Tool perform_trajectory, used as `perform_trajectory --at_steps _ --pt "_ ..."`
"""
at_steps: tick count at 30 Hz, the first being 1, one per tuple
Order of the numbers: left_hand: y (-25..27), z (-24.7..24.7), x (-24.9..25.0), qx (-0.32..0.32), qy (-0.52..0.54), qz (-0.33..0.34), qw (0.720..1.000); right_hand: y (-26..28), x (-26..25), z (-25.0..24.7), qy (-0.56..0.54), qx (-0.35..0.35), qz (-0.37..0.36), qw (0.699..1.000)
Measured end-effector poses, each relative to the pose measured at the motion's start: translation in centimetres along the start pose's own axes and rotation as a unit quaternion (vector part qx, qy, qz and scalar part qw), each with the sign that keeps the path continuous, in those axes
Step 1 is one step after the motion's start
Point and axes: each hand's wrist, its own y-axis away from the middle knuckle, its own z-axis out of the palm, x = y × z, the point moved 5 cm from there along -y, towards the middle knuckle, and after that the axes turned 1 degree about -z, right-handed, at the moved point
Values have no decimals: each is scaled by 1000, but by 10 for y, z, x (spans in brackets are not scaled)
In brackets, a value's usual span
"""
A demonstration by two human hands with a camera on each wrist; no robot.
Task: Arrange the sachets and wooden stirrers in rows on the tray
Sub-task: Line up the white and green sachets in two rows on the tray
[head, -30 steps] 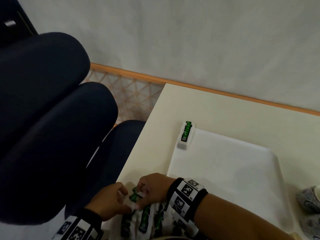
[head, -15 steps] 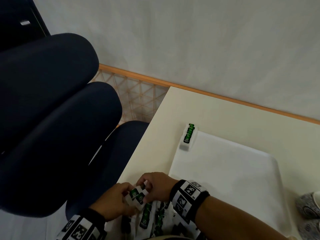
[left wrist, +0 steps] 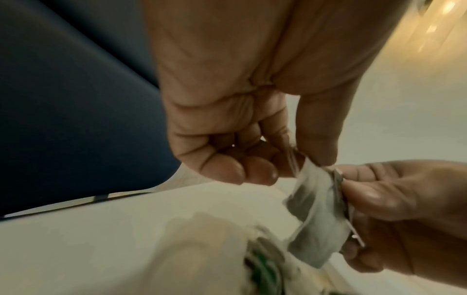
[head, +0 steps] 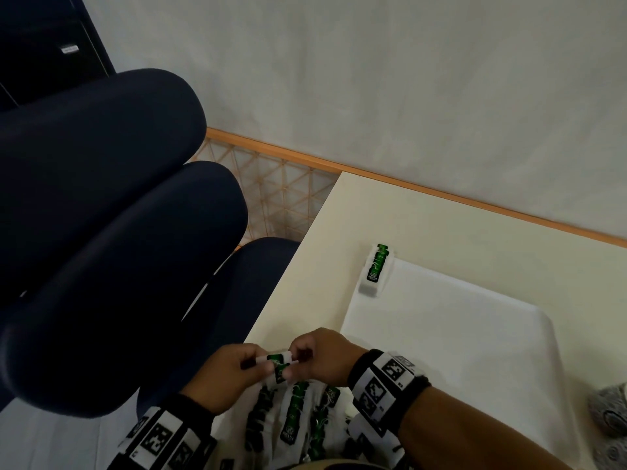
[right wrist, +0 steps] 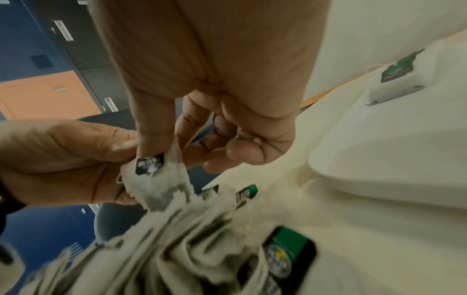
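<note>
Both hands meet at the table's near left corner over a heap of white and green sachets. My left hand and right hand each pinch a small bunch of sachets held between them just above the heap. In the wrist views the pinched sachets hang from the thumbs and fingertips. One sachet lies at the far left corner of the white tray, and the rest of the tray is bare. No wooden stirrers are in view.
Dark blue chairs stand close along the table's left edge. A grey patterned object sits at the right edge past the tray. The wall runs behind the cream table.
Both hands have come up slightly off the heap and drawn the pinched sachets between their fingertips. The sachet on the tray corner has not moved.
</note>
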Motion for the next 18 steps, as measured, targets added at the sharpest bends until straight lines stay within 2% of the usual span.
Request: perform_trajectory --at_steps 3,6,10,14,18 --pt "2 -4 20 17 81 23 996 7 -9 -12 -38 28 -27 999" --pt "0 -2 36 -9 134 29 990 14 -15 -28 -91 78 -40 992" --pt "-13 6 48 2 161 -24 987 21 -9 -44 -179 152 -17 972" --pt "-27 17 60 16 243 -55 968 28 7 -55 -227 185 6 956" --pt "-43 19 61 51 283 -71 955 38 28 -71 -211 214 25 953"
